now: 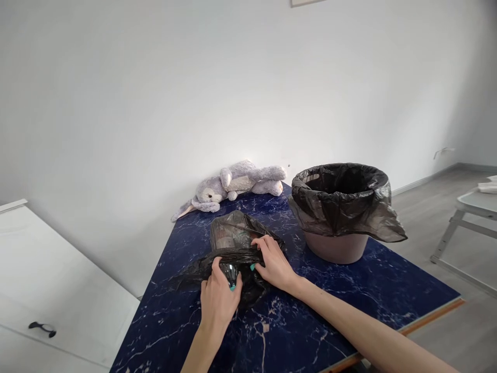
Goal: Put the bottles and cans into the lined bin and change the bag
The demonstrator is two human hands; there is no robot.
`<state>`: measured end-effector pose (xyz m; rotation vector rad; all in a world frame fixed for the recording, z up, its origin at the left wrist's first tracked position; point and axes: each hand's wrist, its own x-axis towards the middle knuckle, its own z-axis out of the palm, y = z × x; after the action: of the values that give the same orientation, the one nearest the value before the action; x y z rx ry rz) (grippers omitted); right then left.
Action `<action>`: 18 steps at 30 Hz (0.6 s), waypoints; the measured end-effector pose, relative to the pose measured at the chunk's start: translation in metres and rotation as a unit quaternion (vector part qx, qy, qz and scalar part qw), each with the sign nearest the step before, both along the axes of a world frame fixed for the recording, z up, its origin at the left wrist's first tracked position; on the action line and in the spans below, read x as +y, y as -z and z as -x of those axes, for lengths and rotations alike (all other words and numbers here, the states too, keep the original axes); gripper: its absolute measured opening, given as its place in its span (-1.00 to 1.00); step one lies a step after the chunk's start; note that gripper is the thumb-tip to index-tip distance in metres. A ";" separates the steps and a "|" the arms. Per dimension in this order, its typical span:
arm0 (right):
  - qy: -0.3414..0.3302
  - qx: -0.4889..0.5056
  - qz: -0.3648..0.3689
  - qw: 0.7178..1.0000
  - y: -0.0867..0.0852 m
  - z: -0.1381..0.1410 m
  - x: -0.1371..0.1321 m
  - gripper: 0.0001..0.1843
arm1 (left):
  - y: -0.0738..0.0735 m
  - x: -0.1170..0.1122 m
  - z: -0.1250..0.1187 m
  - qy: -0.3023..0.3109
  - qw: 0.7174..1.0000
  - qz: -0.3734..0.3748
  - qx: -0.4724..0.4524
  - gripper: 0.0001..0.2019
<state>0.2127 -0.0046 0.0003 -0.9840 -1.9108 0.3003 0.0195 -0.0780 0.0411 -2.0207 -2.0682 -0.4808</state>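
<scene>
A black, partly see-through trash bag (pixel 233 225) lies on the blue marbled table (pixel 163 316) in front of me. Vague shapes show through its far part; I cannot make out what they are. My left hand (pixel 219 292) pinches the near edge of the bag's plastic with thumb and fingers curled. To its right, my right hand (pixel 274 264) grips the gathered rim with bent fingers. Between the hands the plastic is dark and glossy. Teal nails show on both thumbs.
A pinkish bucket (pixel 336 248) lined with a black bag (pixel 341 212) stands at the table's right. Against the wall lies a lilac plush bunny (pixel 236 184). A white cabinet (pixel 58 280) is on the left, a folding stool (pixel 462 217) on the right.
</scene>
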 end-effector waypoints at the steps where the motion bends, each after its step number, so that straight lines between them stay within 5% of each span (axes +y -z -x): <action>1: 0.004 0.000 0.003 1.000 0.000 0.000 0.001 -0.44 | -0.006 -0.002 0.004 -0.004 1.000 0.022 -0.010 -0.36; 6: 0.020 0.006 0.014 1.000 0.002 -0.001 0.005 -0.44 | -0.053 -0.038 0.029 -0.035 0.996 0.056 -0.063 -0.37; 11: 0.018 0.011 0.019 1.000 0.003 -0.001 0.004 -0.48 | -0.111 -0.070 0.061 -0.133 0.978 -0.111 -0.118 -0.54; 14: 0.017 0.015 0.020 1.000 0.003 -0.001 0.004 -0.47 | -0.140 -0.071 0.088 -0.195 0.941 -0.203 -0.187 -0.54; 18: 0.017 0.014 0.021 1.000 0.002 -0.001 0.004 -0.48 | -0.164 -0.056 0.124 -0.240 0.930 -0.213 -0.181 -0.58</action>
<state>0.2142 -0.0010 -0.0017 -1.0343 -1.8672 0.3342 -0.1048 -0.1341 0.2052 -1.1955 -2.2947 -1.1455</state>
